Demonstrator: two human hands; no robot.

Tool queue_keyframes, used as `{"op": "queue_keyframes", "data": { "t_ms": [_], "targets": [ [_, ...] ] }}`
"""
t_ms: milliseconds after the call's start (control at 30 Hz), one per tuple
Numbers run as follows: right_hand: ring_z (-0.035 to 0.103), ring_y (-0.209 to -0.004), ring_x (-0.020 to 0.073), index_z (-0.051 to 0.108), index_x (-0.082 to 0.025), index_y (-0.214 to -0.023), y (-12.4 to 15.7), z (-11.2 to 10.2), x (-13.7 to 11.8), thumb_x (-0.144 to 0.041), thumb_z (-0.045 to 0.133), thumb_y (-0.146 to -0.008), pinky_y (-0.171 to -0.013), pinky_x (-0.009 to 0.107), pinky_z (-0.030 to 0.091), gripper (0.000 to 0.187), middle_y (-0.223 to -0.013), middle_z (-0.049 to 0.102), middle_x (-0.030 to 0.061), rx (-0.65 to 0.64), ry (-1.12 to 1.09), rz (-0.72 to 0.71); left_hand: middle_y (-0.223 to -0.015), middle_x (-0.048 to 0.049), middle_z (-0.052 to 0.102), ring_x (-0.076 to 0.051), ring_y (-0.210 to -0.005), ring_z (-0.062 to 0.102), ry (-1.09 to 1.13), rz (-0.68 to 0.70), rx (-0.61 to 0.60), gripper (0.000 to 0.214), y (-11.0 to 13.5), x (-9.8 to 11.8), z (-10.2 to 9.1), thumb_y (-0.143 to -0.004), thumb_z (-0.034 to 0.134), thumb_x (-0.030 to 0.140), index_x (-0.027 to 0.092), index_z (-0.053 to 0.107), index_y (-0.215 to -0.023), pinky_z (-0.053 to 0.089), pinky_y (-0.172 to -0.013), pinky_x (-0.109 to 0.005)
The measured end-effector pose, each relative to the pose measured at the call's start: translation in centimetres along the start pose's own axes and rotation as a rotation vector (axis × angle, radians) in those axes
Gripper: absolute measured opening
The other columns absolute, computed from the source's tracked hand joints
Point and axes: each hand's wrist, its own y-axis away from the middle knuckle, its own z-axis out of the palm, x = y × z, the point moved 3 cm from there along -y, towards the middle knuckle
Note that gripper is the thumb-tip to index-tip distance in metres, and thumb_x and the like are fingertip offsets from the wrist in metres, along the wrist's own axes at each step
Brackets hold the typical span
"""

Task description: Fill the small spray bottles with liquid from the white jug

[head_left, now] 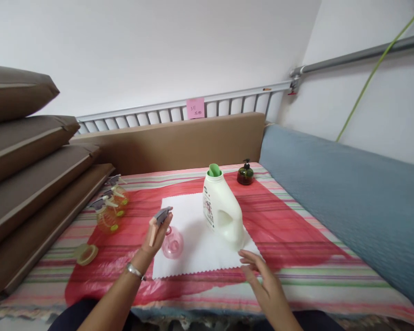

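Note:
My left hand [156, 235] is closed around a grey and pink spray head [161, 216], raised just left of a small see-through pink bottle [173, 243]. That bottle stands on a white cloth [189, 266] with a zigzag edge. On the cloth's right part stands a large cream detergent jug [222, 209], uncapped, its green pouring spout [214, 170] showing at the neck. My right hand [258, 271] hovers by the jug's lower front corner, fingers apart, holding nothing. Whether its fingertips touch the jug I cannot tell.
Several yellow-tinted spray bottles [106, 218] stand at the left beside a pale green round lid [85, 254]. A dark green pump bottle [245, 174] is at the back right. Stacked brown cushions [31, 161] rise at left; a blue padded side [338, 197] bounds the right.

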Motion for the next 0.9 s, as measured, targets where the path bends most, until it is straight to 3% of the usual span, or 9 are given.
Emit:
{"op": "queue_keyframes", "data": {
  "t_ms": [200, 400, 667, 900],
  "targets": [
    [0.063, -0.084, 0.0219, 0.059, -0.023, -0.103, 2.3, 4.0, -0.7, -0.039, 0.049, -0.082, -0.076, 0.033, 0.05, 0.028, -0.093, 0.067, 0.007, -0.215, -0.052, 0.006, -0.079, -0.0087, 0.07, -0.026, -0.084, 0.063, -0.058, -0.017, 0.016, 0.027, 1.0, -1.7, 0.4, -0.073, 0.059, 0.043, 0.017, 0.068, -0.074, 0.046, -0.082, -0.038],
    [0.06, -0.089, 0.0209, 0.056, -0.022, -0.105, 1.4, 8.5, -2.7, -0.028, 0.053, -0.079, -0.081, 0.034, 0.048, 0.027, -0.099, 0.064, 0.0072, -0.364, -0.026, -0.061, -0.074, -0.0072, 0.068, -0.023, -0.076, 0.061, -0.071, 0.0, 0.02, 0.029, 0.8, -1.8, 0.2, -0.076, 0.055, 0.044, 0.018, 0.066, -0.072, 0.047, -0.066, -0.032],
    [0.054, -0.097, 0.0216, 0.055, -0.023, -0.107, -0.2, 13.7, -6.3, -0.015, 0.057, -0.071, -0.087, 0.034, 0.043, 0.036, -0.102, 0.06, 0.005, -0.456, 0.044, -0.157, -0.087, -0.0068, 0.067, -0.024, -0.086, 0.06, -0.036, 0.031, -0.018, 0.025, 1.9, -1.5, -0.6, -0.078, 0.053, 0.043, 0.021, 0.064, -0.083, 0.047, -0.071, -0.033],
    [0.047, -0.111, 0.0229, 0.047, -0.02, -0.119, -1.6, 15.9, -6.7, -0.013, 0.058, -0.069, -0.098, 0.035, 0.036, 0.052, -0.116, 0.053, 0.0079, -0.358, 0.065, -0.182, -0.099, -0.0098, 0.065, -0.025, -0.091, 0.058, -0.014, 0.022, -0.084, 0.031, 1.8, -1.7, -0.9, -0.08, 0.051, 0.045, 0.02, 0.064, -0.093, 0.043, -0.075, -0.034]
  ]
}}
